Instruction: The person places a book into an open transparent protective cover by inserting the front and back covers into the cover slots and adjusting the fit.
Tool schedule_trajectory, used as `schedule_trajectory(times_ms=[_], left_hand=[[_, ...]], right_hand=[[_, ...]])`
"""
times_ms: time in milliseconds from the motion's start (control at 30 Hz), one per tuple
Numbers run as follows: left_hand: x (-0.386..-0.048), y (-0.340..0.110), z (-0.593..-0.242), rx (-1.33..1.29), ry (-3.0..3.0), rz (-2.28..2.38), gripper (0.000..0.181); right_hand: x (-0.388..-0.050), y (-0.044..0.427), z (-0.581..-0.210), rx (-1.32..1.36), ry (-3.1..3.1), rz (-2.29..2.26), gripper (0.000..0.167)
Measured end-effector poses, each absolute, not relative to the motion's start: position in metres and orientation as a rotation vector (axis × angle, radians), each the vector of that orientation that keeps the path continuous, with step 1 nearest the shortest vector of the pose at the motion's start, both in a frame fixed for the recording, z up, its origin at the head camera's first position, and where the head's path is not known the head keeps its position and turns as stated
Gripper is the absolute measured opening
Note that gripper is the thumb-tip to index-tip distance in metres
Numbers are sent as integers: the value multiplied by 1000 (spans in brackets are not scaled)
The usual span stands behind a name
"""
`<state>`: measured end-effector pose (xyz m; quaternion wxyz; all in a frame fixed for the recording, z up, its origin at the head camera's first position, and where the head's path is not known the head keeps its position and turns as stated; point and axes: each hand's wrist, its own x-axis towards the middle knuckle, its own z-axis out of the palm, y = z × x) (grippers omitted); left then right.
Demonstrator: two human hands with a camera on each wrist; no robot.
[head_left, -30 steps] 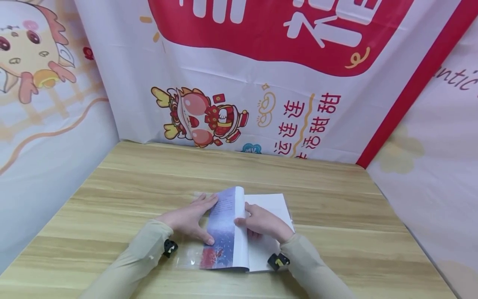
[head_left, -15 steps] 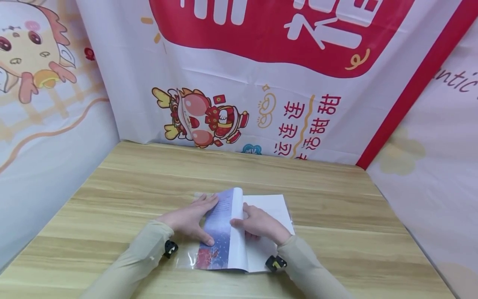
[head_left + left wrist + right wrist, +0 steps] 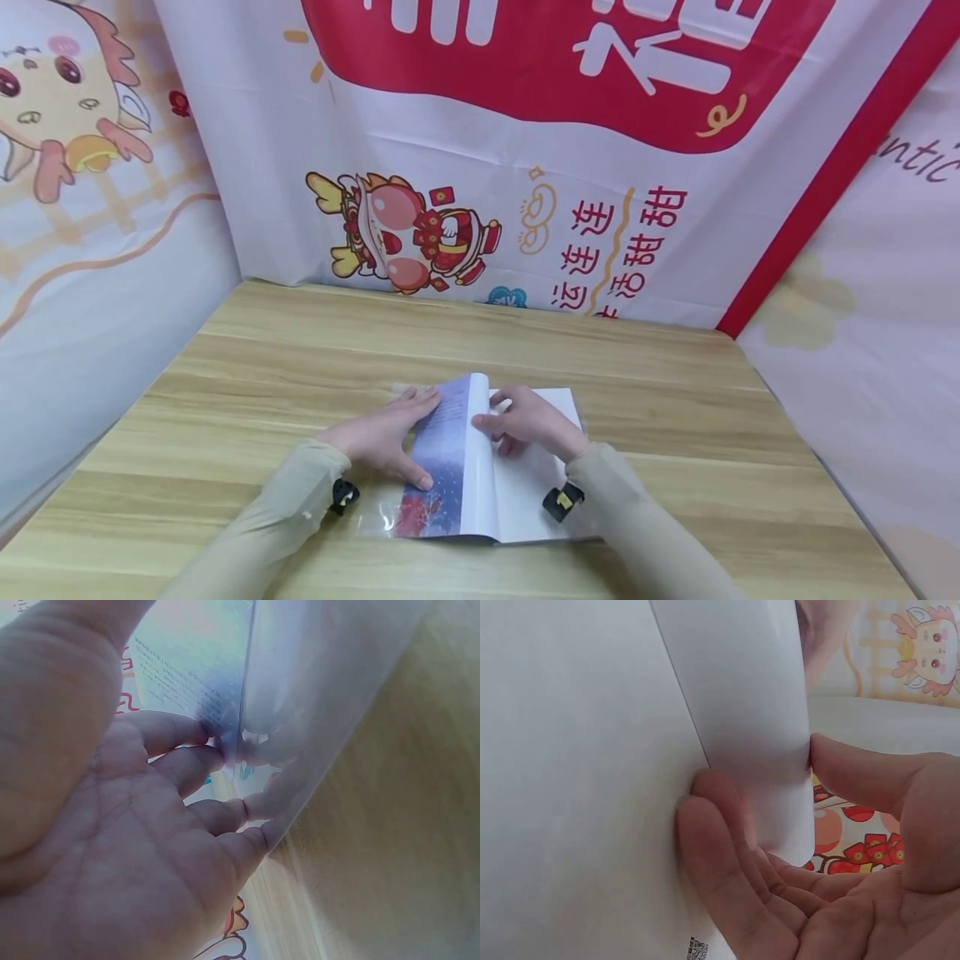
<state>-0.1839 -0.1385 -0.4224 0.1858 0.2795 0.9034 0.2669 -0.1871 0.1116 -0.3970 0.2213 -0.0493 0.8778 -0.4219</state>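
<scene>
A book lies open on the table, its white page point(image 3: 525, 496) to the right. Its blue-purple cover point(image 3: 442, 454), with a red patch at the near corner, is bent back in a curve showing a white inner side. Clear plastic film point(image 3: 375, 515) extends left from under the cover. My left hand point(image 3: 382, 437) rests spread on the cover's left part; in the left wrist view its fingertips touch the film point(image 3: 330, 697). My right hand point(image 3: 528, 423) pinches the bent cover, with the thumb on one side and fingers point(image 3: 705, 832) on the other.
The wooden table point(image 3: 300, 350) extends around the book. A printed white and red cloth point(image 3: 487, 150) hangs behind it, with more printed cloth at left and right. Each wrist carries a small black camera.
My right hand has moved farther away from me along the bent cover, after a slight shift left. The cover's curved edge has shifted a little left. My left hand stays almost in place.
</scene>
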Motion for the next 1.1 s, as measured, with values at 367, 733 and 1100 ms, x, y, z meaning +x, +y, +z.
schedule_trajectory(times_ms=[367,733,1100], left_hand=[[-183,-137,-421,789,2542,747,126],[-181,-136,-420,769,2532,765,124],[-183,-137,-420,772,2535,756,123]], right_hand=[[-190,106,-400,-41,2456,-1158,54],[-190,104,-396,-72,2486,-1073,52],[-204,108,-389,-137,2306,-846,60]])
